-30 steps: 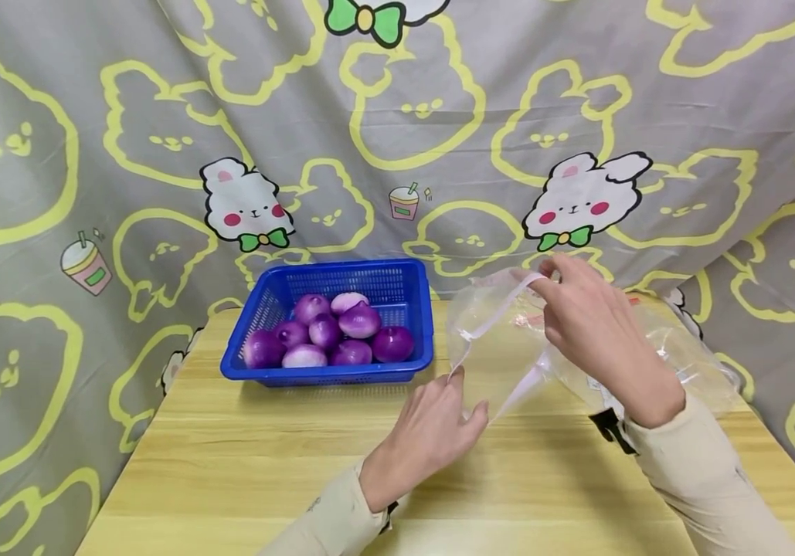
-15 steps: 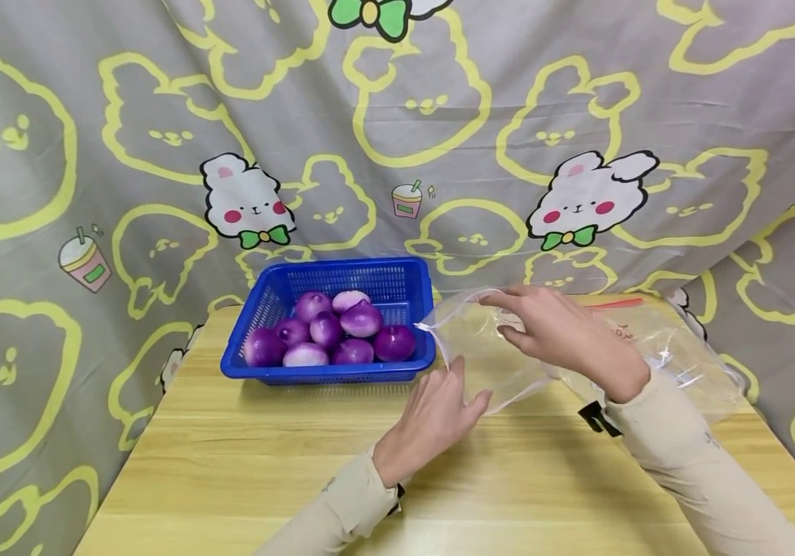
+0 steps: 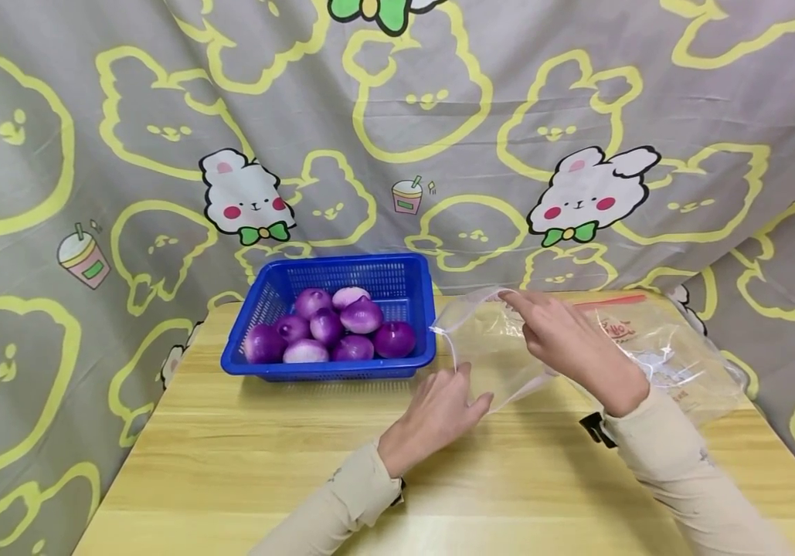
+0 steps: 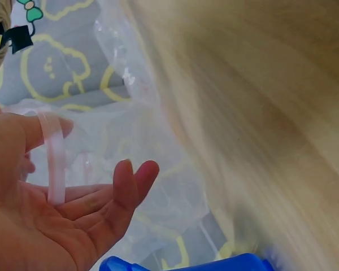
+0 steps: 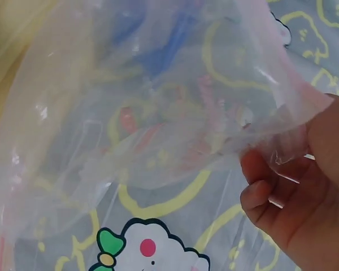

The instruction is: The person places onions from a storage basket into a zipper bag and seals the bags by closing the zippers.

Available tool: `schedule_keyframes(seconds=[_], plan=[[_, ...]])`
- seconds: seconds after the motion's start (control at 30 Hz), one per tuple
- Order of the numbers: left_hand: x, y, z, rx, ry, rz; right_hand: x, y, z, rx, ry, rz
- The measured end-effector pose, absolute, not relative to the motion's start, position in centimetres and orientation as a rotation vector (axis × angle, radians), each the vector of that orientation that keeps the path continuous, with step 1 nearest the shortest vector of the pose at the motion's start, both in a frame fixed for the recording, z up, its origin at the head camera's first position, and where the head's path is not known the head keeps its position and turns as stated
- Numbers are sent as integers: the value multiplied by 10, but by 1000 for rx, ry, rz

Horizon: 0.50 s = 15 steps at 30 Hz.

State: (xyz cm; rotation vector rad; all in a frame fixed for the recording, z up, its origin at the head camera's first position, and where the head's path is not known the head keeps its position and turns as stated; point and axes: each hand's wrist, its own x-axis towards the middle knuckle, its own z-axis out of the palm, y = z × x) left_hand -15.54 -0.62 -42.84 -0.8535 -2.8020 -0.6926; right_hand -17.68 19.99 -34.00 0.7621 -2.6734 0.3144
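A clear zip plastic bag lies with its mouth held apart just right of a blue basket that holds several purple onions. My left hand pinches the near rim of the bag; in the left wrist view the bag's white zip strip runs across my thumb and palm. My right hand holds the far rim a little above the table; the right wrist view shows its fingers curled on the film's edge. The bag has nothing in it.
A wooden table carries everything. More clear bags with red print lie at the right, near the table's edge. A grey curtain with yellow rabbit outlines hangs close behind the basket and round both sides.
My right hand has come down and to the left with the bag's far rim, so the mouth now sits lower and close to the basket. The left hand has hardly moved.
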Motion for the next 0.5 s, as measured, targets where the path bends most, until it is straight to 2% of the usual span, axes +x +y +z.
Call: schedule_keyframes(seconds=[0.5], plan=[[-142, -28, -422, -1013, -2617, -494, -166, 197, -352, 706, -2700, 334]])
